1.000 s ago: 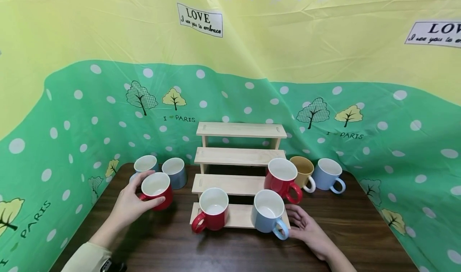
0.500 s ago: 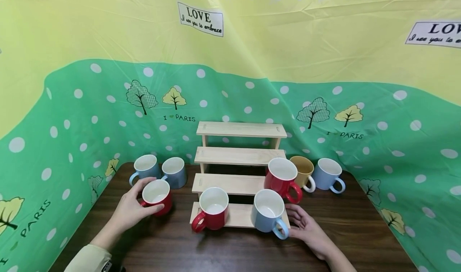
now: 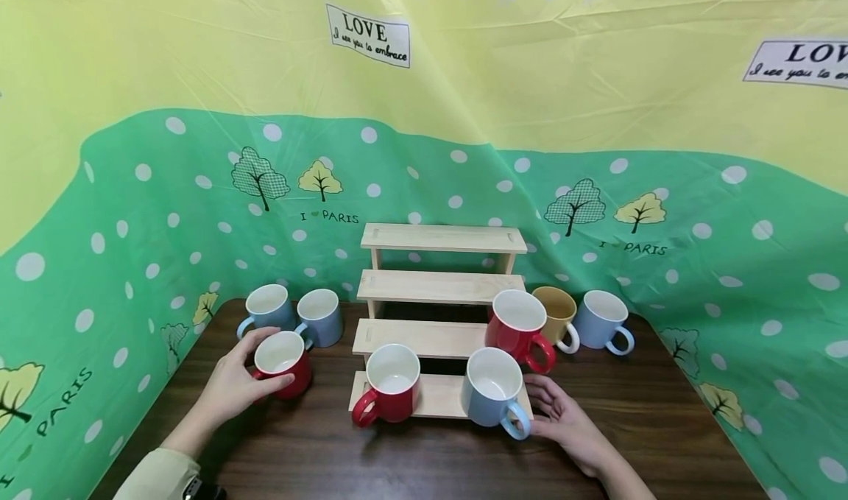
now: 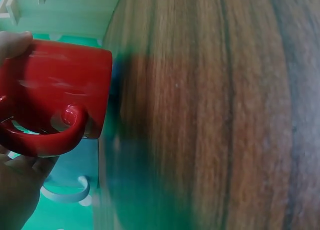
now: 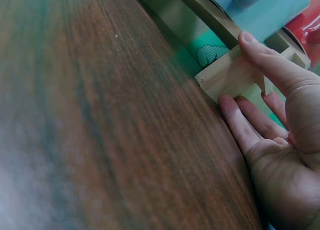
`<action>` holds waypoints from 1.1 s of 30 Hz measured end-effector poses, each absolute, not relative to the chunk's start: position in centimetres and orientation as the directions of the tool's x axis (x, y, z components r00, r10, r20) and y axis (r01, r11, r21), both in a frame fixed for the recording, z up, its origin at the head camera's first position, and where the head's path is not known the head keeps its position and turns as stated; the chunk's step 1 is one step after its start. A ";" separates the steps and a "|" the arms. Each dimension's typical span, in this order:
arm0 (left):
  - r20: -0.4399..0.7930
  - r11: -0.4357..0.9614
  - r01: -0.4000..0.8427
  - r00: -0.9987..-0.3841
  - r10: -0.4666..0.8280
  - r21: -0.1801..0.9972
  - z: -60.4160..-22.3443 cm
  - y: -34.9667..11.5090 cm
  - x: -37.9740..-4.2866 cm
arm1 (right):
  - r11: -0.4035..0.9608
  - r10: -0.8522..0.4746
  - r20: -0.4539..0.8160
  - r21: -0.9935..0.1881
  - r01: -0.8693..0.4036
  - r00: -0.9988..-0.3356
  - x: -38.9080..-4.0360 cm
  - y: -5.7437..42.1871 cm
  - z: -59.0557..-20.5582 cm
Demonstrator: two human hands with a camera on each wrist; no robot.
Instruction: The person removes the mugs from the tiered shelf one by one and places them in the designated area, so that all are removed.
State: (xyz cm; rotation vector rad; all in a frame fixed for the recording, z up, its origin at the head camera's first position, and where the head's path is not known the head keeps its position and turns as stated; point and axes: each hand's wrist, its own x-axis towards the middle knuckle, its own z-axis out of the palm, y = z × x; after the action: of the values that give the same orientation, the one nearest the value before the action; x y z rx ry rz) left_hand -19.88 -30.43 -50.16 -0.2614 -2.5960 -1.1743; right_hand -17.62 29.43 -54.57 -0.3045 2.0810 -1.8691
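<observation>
My left hand [image 3: 235, 386] grips a red mug [image 3: 282, 354] at the left of the wooden stepped rack [image 3: 433, 286]; in the left wrist view the red mug [image 4: 55, 98] shows its handle with my fingers around it. On the rack's lowest step stand a red mug [image 3: 392, 382] and a light blue mug [image 3: 493, 386]; a larger red mug [image 3: 518, 323] stands one step higher. My right hand [image 3: 563, 419] lies flat on the table, fingers [image 5: 262, 58] touching the rack's right end.
Two light blue mugs [image 3: 268, 307] [image 3: 321, 316] stand behind the held mug. A yellow mug [image 3: 556, 314] and a light blue mug [image 3: 601, 320] stand right of the rack. The dark wooden table [image 3: 424, 456] is enclosed by a green and yellow printed sheet [image 3: 132, 213].
My left hand has drawn the red mug slightly left and toward the table's front, lower in view. The right hand has stayed put.
</observation>
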 end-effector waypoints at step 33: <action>0.238 0.607 0.227 -0.969 0.064 0.762 -50.1 -30.1 -20.0 | 0.124 -0.365 -0.098 -0.991 0.055 -0.926 -17.5 29.3 -54.3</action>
State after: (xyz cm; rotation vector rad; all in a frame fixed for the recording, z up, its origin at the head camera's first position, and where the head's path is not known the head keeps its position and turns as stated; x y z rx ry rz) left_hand -20.00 -30.14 -50.13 -0.2424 -2.6449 -1.2934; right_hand -17.54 29.33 -54.31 -0.3019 2.0913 -1.8652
